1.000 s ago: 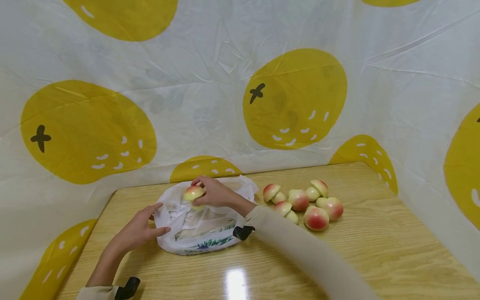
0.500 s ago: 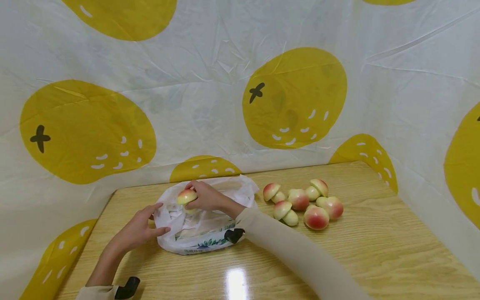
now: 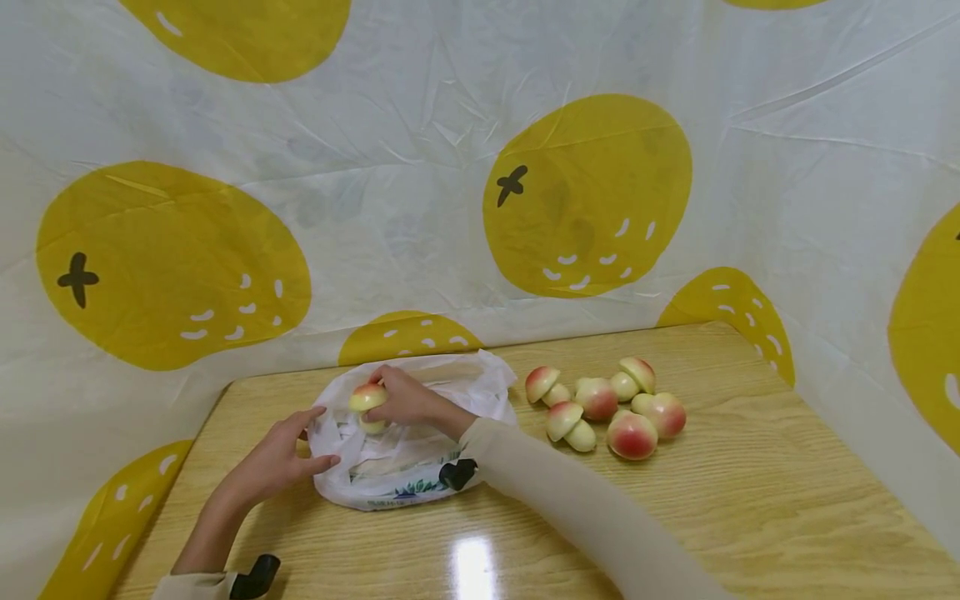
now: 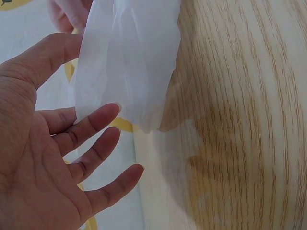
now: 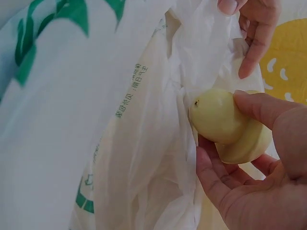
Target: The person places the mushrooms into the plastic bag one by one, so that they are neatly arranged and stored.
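Note:
In the head view, my right hand [image 3: 405, 396] grips a toy mushroom [image 3: 367, 397] with a glossy red-and-yellow cap, over the mouth of a white plastic bag [image 3: 408, 490]. In the right wrist view its pale yellow stem [image 5: 216, 115] points toward the bag, with thumb and fingers around the cap. My left hand [image 3: 273, 457] is at the bag's left rim, thumb and fingers spread apart. Seen from the left wrist, the thumb tip and index tip are hidden behind the thin plastic [image 4: 127, 62], while the other fingers stay outside it.
Several more toy mushrooms [image 3: 598, 400] lie in a cluster on the wooden table [image 3: 750, 492], right of the bag. A white curtain [image 3: 405, 233] printed with big yellow fruit hangs behind and beside the table.
My right hand has moved left and slightly down over the bag with the toy mushroom, which now stands more upright with its stem showing. The left hand has stayed at the rim.

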{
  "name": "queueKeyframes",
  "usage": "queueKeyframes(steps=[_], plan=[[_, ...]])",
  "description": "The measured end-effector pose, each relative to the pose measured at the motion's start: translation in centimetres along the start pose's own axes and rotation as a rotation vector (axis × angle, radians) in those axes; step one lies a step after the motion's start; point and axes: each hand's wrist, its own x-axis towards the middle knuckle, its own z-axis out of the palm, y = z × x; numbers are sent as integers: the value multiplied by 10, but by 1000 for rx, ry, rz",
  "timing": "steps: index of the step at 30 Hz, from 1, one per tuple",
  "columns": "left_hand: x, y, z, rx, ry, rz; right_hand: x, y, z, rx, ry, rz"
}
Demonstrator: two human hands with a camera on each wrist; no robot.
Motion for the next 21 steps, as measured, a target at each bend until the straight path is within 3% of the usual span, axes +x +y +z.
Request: queueKeyframes(steps=[7, 16, 21], plan=[[-1, 2, 0, -2, -9, -29, 4, 6, 6, -10, 4, -13], [-2, 0, 0, -1, -7, -19, 5, 7, 7, 2, 14, 30], [-2, -1, 1, 5, -2, -14, 6, 7, 9, -22, 27, 11]])
